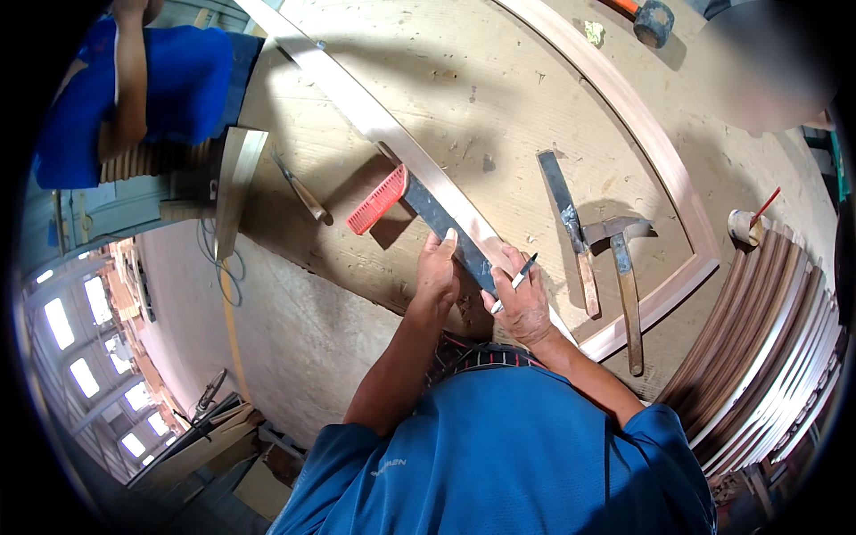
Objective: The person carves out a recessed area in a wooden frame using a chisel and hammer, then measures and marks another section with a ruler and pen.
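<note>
Blue shirt front fills the foreground as I bend over a pale wooden strip, which runs from beneath my right fingers diagonally up and away past my left. My left hand has its thumb against a dark flat bar lying along the strip; whether the fingers behind clamp it, I cannot tell. Beyond that thumb, a red ridged piece juts out at the bar's far end. My right hand keeps its fingers closed on a white pen, fingertips touching the strip just beside the bar's near end.

Chisel and hammer lie to the right of my pen fingers, inside the corner of a curved wooden frame.

I judge this to be a measuring or marking step: bar lined up, pen ready. A clean mark calls for the left thumb holding the bar steady and the right fingers turning the pen's writing end down to the wood.
</note>
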The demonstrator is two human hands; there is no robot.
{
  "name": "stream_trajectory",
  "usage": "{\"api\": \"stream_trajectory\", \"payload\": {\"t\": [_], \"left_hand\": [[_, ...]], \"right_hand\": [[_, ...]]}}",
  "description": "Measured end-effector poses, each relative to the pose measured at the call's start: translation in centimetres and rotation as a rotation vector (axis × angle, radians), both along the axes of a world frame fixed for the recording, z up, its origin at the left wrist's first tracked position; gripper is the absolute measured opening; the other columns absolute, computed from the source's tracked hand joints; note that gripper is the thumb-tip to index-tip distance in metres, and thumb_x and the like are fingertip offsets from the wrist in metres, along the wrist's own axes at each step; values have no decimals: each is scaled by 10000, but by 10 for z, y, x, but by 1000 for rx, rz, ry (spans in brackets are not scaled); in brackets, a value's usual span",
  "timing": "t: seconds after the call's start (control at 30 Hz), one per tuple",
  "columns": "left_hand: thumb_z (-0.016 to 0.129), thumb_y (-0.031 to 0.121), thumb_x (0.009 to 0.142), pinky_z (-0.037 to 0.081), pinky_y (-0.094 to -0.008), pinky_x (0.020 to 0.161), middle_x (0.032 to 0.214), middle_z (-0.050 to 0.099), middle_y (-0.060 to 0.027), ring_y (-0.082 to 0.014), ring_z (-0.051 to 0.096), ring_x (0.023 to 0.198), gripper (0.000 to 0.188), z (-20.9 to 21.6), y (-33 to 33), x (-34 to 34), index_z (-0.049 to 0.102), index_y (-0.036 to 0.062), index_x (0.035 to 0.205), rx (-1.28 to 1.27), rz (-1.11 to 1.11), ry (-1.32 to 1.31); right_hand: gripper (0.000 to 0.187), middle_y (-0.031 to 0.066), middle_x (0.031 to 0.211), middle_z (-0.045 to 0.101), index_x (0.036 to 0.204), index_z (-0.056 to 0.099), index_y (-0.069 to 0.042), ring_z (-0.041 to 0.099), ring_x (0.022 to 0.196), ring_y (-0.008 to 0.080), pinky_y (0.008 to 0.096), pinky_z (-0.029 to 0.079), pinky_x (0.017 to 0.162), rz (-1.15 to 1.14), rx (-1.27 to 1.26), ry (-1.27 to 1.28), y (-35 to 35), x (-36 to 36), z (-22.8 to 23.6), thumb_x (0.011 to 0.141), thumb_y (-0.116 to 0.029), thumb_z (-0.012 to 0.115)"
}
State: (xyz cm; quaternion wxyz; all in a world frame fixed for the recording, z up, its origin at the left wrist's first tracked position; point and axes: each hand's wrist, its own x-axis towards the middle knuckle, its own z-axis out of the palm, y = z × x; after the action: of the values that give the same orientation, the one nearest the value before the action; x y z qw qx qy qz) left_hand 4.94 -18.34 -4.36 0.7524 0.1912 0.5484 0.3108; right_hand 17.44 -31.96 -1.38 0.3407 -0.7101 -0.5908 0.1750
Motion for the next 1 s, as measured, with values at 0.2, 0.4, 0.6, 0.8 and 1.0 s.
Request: {"api": "stream_trajectory", "payload": {"t": [0.2,0.4,0.6,0.8,1.0], "left_hand": [[529,121,1102,548,-337,926,1209,668,-89,-192,654,1061,259,7,-2,4,570,46,1347,2,3,20],[548,152,1099,579,-368,894,1150,702,-91,-216,690,997,246,8,3,6,593,56,1321,-28,39,-11],[576,175,1092,583,-363,878,1139,711,-88,-218,696,981,233,15,9,10,612,73,1299,-70,18,24],[581,155,1089,577,-337,815,1082,693,-54,-171,674,925,221,13,5,-1,604,82,1296,36,68,-5],[622,64,1050,505,-258,826,1021,683,-5,-77,608,905,128,64,9,-36,688,43,1158,587,-46,237]], "right_hand": [[508,257,1455,500,1191,611,-22,521,1231,449,506,499,1022,-2,-17,-5,-1,0,-3,747,-121,838],[510,250,1457,499,1197,605,-27,525,1209,446,517,502,1002,-14,-7,-3,0,-2,-5,757,-129,841],[497,234,1457,507,1179,623,-28,536,1183,442,523,504,989,-43,-21,-36,1,-2,-6,758,-160,854],[518,237,1438,527,1198,632,-8,563,1172,458,509,512,983,-34,28,25,-1,1,-2,779,-201,869],[452,263,1341,587,1278,599,3,576,1197,456,502,513,993,-121,177,300,-9,17,-8,892,-165,762]]}}
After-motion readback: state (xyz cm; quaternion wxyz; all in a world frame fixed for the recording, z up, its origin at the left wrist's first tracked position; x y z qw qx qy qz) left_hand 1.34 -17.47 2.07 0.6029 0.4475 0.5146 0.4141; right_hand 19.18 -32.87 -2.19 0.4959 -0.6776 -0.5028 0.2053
